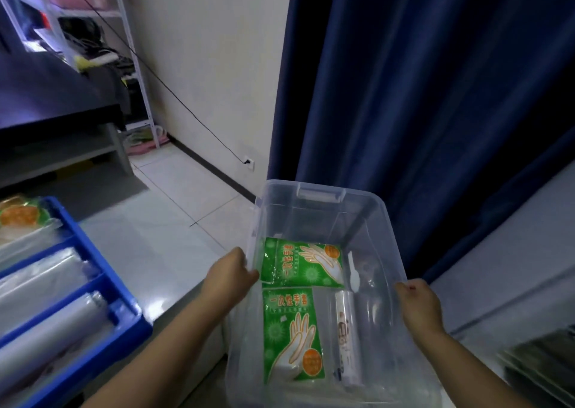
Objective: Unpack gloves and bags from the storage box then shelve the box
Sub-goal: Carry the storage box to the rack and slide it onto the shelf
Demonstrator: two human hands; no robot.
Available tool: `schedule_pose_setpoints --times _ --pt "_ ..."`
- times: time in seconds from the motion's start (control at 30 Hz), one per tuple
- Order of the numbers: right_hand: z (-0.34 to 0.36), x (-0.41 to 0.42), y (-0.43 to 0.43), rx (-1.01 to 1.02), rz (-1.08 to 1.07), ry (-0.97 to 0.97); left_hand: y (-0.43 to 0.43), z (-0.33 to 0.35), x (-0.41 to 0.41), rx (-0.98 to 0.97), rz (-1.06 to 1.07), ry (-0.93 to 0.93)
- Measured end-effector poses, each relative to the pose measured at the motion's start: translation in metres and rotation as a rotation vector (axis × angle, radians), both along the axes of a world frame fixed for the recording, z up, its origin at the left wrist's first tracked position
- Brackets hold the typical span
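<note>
A clear plastic storage box (320, 194) is held in the air in front of me, without a lid. My left hand (231, 275) grips its left rim and my right hand (418, 303) grips its right rim. On the box floor lie two green packs of disposable gloves, one farther (301, 264) and one nearer (292, 334). Beside them lie a white roll (347, 339) and a small white plastic spoon (353, 272).
A blue divided tray (102, 278) with rolls of clear plastic bags sits at the left on a pale surface. Dark blue curtains (420, 96) hang behind the box. A white shelving rack (130, 49) stands at the far left, and a black cable runs to a wall socket (249, 161).
</note>
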State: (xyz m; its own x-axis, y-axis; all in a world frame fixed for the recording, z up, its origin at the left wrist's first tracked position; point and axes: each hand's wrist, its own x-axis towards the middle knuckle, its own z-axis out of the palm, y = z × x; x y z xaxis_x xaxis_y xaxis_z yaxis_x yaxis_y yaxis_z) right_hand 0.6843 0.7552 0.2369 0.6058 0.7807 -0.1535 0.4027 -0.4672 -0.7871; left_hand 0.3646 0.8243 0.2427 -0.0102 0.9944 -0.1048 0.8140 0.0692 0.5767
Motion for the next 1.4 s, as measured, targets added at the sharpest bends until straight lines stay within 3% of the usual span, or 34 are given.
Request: schedule_pose_setpoints --times 0.33,0.63,0.97,1.4 --pt "-0.010 0.013 0.208 0.012 0.137 0.014 0.161 -0.008 0.009 0.004 0.115 0.005" --pt "-0.026 -0.002 0.435 -0.029 0.407 -0.025 0.297 -0.021 0.002 -0.095 0.441 0.038" --pt "-0.034 -0.110 0.605 -0.035 0.711 0.000 0.390 -0.039 -0.066 -0.118 0.813 -0.019" --pt "-0.030 -0.271 0.807 -0.109 0.828 -0.001 0.558 -0.031 -0.205 -0.141 0.970 -0.061"
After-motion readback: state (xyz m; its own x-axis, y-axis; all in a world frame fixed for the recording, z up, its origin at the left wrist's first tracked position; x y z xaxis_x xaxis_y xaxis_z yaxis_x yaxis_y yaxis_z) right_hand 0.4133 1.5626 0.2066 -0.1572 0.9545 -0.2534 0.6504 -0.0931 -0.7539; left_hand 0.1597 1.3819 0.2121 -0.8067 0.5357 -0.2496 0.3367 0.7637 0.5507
